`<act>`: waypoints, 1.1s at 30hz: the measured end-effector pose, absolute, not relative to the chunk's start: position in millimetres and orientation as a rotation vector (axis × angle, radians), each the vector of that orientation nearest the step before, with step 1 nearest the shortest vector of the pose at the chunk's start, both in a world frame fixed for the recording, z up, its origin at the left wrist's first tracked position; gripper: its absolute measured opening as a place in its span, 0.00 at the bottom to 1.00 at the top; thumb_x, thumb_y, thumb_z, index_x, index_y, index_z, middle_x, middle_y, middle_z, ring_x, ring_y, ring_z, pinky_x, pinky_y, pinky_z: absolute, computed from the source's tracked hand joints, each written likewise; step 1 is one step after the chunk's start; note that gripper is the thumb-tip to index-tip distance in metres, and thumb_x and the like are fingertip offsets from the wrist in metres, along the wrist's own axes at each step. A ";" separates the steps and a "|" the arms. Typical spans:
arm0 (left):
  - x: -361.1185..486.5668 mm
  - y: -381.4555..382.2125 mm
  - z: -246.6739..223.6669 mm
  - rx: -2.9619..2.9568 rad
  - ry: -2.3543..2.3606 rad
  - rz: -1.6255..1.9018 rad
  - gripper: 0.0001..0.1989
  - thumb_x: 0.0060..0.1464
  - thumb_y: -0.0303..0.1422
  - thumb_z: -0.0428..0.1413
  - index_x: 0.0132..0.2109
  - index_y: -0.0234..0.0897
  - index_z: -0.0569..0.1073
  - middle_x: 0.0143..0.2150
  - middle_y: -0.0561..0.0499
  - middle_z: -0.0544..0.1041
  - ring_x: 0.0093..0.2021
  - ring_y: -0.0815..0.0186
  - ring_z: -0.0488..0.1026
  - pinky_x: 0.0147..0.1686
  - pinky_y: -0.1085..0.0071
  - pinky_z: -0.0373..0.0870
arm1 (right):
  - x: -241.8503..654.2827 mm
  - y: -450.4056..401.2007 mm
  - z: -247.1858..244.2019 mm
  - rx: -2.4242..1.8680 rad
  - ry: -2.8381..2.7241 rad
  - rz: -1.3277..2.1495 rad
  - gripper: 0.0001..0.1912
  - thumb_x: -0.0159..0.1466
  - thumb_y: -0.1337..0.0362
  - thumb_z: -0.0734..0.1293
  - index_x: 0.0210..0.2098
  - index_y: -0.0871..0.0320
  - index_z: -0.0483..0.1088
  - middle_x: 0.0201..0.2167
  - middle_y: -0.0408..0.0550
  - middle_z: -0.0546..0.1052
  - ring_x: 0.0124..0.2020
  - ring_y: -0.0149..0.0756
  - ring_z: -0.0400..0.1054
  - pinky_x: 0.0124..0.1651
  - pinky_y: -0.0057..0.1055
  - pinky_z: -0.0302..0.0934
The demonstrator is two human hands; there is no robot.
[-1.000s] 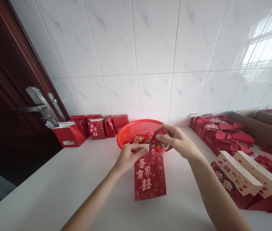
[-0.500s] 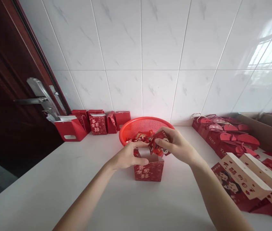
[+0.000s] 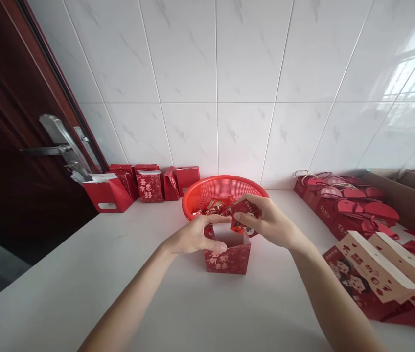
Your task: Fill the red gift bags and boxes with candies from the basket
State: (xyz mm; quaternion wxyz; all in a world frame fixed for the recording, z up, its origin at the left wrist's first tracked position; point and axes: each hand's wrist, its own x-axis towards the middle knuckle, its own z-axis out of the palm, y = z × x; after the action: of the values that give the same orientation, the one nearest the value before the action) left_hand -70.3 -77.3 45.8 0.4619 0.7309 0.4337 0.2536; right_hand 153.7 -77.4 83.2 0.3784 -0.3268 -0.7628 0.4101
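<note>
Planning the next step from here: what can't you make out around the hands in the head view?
Head view:
floor of the red paper box: hidden by its near wall and the left hand
red packet: mostly covered by the right hand; its print too small to read
wrapped pieces in the red plastic basket: too small to identify, lower ones hidden
brown carton: cut off by the right edge

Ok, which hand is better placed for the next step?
Probably the right hand: it holds red packets above the open red box, while the left hand looks empty beside its rim.
</note>
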 end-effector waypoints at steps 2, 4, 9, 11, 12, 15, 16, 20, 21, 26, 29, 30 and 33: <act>-70.3 -77.9 47.0 1.793 1.056 0.608 0.35 0.44 0.33 0.67 0.61 0.46 0.72 0.56 0.48 0.78 0.47 0.56 0.77 0.46 0.63 0.73 | 153.5 -76.0 82.2 -0.826 -1.974 1.026 0.09 0.65 0.61 0.65 0.29 0.57 0.65 0.25 0.42 0.72 0.25 0.30 0.64 0.24 0.25 0.56; -70.4 -78.4 47.8 1.784 1.017 0.599 0.34 0.45 0.33 0.66 0.62 0.45 0.71 0.54 0.49 0.78 0.47 0.56 0.77 0.46 0.63 0.73 | 152.9 -75.4 80.8 -0.816 -2.020 1.001 0.10 0.65 0.61 0.64 0.29 0.56 0.62 0.26 0.42 0.71 0.25 0.30 0.62 0.25 0.26 0.55; -70.9 -78.0 47.0 1.809 1.005 0.638 0.33 0.44 0.35 0.68 0.60 0.42 0.73 0.51 0.48 0.79 0.50 0.54 0.76 0.48 0.62 0.72 | 152.1 -77.2 78.4 -0.834 -2.172 0.959 0.12 0.68 0.62 0.60 0.29 0.55 0.55 0.25 0.39 0.65 0.24 0.29 0.56 0.26 0.27 0.52; -70.7 -77.9 47.0 1.828 0.993 0.658 0.33 0.44 0.36 0.68 0.59 0.43 0.74 0.52 0.47 0.79 0.53 0.53 0.74 0.50 0.61 0.71 | 152.6 -77.8 79.1 -0.846 -2.187 0.949 0.11 0.68 0.62 0.60 0.29 0.55 0.56 0.25 0.39 0.66 0.25 0.29 0.58 0.27 0.27 0.52; -70.5 -78.0 47.4 1.831 0.987 0.664 0.33 0.44 0.36 0.68 0.59 0.43 0.74 0.53 0.47 0.79 0.54 0.52 0.74 0.51 0.60 0.71 | 153.0 -77.9 79.8 -0.852 -2.184 0.944 0.10 0.68 0.62 0.60 0.30 0.55 0.57 0.26 0.40 0.67 0.26 0.30 0.59 0.27 0.28 0.53; -69.5 -78.7 49.3 1.822 1.004 0.646 0.33 0.44 0.35 0.68 0.59 0.45 0.74 0.53 0.48 0.78 0.53 0.52 0.74 0.51 0.59 0.70 | 154.3 -77.4 81.8 -0.842 -2.174 0.926 0.09 0.68 0.62 0.61 0.31 0.56 0.61 0.28 0.43 0.71 0.28 0.31 0.63 0.29 0.28 0.55; -69.2 -78.9 49.8 1.817 1.012 0.631 0.32 0.44 0.34 0.68 0.59 0.46 0.74 0.53 0.48 0.79 0.52 0.52 0.74 0.50 0.59 0.71 | 154.5 -77.1 82.2 -0.827 -2.178 0.920 0.08 0.68 0.62 0.61 0.32 0.57 0.63 0.29 0.43 0.71 0.28 0.31 0.63 0.29 0.28 0.56; -69.0 -78.6 48.9 1.815 0.979 0.626 0.32 0.46 0.33 0.67 0.60 0.46 0.73 0.52 0.50 0.79 0.51 0.54 0.75 0.51 0.60 0.71 | 153.7 -77.3 81.3 -0.782 -2.226 0.912 0.07 0.68 0.66 0.60 0.35 0.58 0.68 0.30 0.44 0.72 0.28 0.30 0.63 0.30 0.28 0.57; -69.1 -78.3 48.1 1.812 0.968 0.640 0.33 0.46 0.33 0.67 0.61 0.46 0.72 0.52 0.50 0.79 0.51 0.54 0.75 0.51 0.60 0.71 | 153.2 -77.6 80.8 -0.776 -2.242 0.907 0.07 0.68 0.67 0.60 0.36 0.58 0.69 0.30 0.44 0.73 0.28 0.30 0.62 0.30 0.28 0.57; -69.2 -77.4 46.3 1.764 0.935 0.627 0.35 0.47 0.35 0.67 0.63 0.47 0.70 0.50 0.50 0.80 0.43 0.56 0.79 0.46 0.60 0.73 | 151.4 -78.1 79.1 -0.743 -2.280 0.884 0.12 0.69 0.69 0.59 0.44 0.57 0.73 0.34 0.45 0.76 0.31 0.31 0.65 0.32 0.28 0.58; -68.5 -77.8 48.3 1.753 0.900 0.620 0.33 0.48 0.33 0.67 0.62 0.49 0.71 0.56 0.50 0.78 0.47 0.56 0.78 0.52 0.58 0.72 | 151.6 -77.0 78.6 -0.730 -2.272 0.836 0.12 0.69 0.69 0.58 0.43 0.57 0.74 0.34 0.45 0.75 0.31 0.31 0.65 0.33 0.28 0.58; -68.1 -78.0 49.2 1.768 0.894 0.637 0.32 0.47 0.33 0.67 0.60 0.50 0.73 0.58 0.51 0.77 0.52 0.54 0.76 0.56 0.56 0.69 | 151.7 -76.6 78.7 -0.727 -2.266 0.816 0.12 0.70 0.68 0.58 0.42 0.57 0.74 0.33 0.45 0.75 0.31 0.30 0.65 0.33 0.28 0.58; -67.2 -78.5 51.6 1.807 0.907 0.665 0.29 0.46 0.32 0.67 0.57 0.50 0.76 0.60 0.52 0.75 0.65 0.52 0.65 0.66 0.54 0.57 | 151.9 -76.1 79.2 -0.703 -2.231 0.802 0.12 0.71 0.66 0.58 0.39 0.57 0.73 0.31 0.44 0.73 0.29 0.30 0.63 0.31 0.27 0.57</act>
State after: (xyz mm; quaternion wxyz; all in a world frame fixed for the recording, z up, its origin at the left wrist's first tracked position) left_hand -67.2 -78.5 51.6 0.4852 0.7424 0.3726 0.2731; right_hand 151.9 -76.1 79.2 0.3283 -0.2684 -0.8523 0.3063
